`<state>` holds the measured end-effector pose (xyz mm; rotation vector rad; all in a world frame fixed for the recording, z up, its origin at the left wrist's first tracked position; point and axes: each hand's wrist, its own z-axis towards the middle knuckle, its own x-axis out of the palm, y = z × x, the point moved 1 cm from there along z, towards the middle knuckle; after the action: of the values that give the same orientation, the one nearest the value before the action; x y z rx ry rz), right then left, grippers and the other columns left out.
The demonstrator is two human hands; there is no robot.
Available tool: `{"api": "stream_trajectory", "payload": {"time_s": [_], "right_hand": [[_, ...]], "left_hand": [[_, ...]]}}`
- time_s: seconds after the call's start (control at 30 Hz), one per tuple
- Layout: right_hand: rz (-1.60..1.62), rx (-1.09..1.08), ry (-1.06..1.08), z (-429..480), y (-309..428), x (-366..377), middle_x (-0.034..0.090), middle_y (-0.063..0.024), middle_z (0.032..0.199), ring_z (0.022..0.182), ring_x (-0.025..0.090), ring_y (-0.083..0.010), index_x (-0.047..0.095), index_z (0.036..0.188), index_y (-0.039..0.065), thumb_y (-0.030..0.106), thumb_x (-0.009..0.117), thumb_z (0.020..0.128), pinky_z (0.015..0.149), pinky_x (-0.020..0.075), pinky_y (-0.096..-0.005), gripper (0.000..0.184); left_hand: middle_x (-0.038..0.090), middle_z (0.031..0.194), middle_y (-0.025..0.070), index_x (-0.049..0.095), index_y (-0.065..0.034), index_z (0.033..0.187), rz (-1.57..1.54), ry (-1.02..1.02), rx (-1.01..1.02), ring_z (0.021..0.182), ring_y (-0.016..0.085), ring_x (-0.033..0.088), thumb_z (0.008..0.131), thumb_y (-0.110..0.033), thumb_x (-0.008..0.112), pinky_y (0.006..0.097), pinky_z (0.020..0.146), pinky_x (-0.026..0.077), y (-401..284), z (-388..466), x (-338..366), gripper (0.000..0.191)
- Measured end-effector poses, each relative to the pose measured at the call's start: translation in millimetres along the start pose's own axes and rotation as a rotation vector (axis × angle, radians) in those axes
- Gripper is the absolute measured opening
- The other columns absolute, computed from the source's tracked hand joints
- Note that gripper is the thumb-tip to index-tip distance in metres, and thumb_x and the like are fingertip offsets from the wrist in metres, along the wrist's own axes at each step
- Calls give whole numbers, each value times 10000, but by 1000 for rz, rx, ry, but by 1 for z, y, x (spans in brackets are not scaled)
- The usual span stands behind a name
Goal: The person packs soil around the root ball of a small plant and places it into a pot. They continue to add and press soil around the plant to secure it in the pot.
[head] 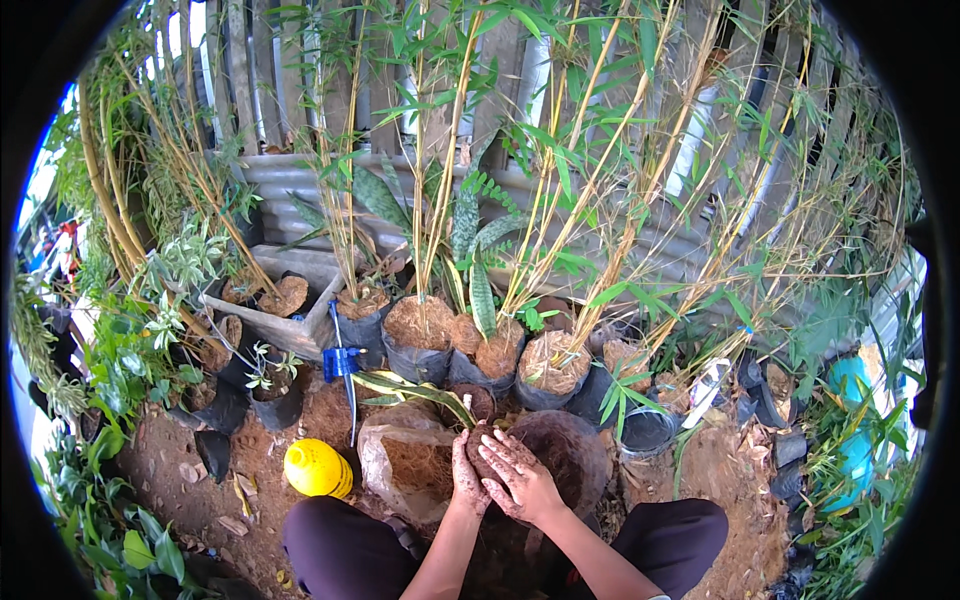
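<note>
Both my hands are coated with wet soil. My left hand [468, 474] and my right hand [523, 477] are cupped around a dark ball of soil or coir fibre [486, 452], mostly hidden by the fingers. A snake plant with yellow-edged leaves [420, 391] leans out to the left just beyond this ball; its base is hidden. Left of my hands stands a clear plastic bag [373, 459] with brown coir fibre [420, 463] inside. To their right is a dark, dirt-smeared round container [595, 466] with brown material in it.
A yellow plastic bottle [318, 466] is on the soil by my left knee, with a blue trigger sprayer head [341, 361] beyond it. Bamboo plants in black grow bags [417, 363] line the corrugated metal sheet [292, 176]. A grey trough [307, 337] and black bucket [649, 431] stand nearby.
</note>
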<state>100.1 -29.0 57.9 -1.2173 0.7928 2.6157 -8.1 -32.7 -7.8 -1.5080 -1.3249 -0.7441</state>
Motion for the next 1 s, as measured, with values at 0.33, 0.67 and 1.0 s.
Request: {"api": "stream_trajectory", "payload": {"time_s": [0.33, 0.67, 1.0], "right_hand": [[-185, -53, 298, -3, -5, 12, 451, -133, 1407, 1371, 330, -280, 507, 1314, 6, 375, 490, 933, 1155, 208, -438, 530], [27, 25, 45, 2, -13, 0, 471, -134, 1388, 1345, 371, -291, 528, 1291, 18, 251, 520, 921, 1131, 272, -417, 437], [152, 92, 116, 4, -18, -4, 543, -124, 1319, 1245, 495, -287, 575, 1228, 24, 100, 543, 898, 1050, 398, -395, 340]], "left_hand": [[630, 1028, 70, 596, -101, 1103, -49, -59, -13, 955, 229, 602, 897, -392, 544, 367, 867, 493, 7, 12, -13, 361], [624, 1106, 72, 578, -99, 1180, 36, -43, 1, 1027, 230, 587, 924, -393, 490, 366, 930, 462, 2, 6, -9, 400], [612, 1176, 82, 574, -87, 1197, 63, -85, 41, 1093, 225, 570, 946, -362, 455, 372, 976, 433, -2, 4, -5, 391]]}}
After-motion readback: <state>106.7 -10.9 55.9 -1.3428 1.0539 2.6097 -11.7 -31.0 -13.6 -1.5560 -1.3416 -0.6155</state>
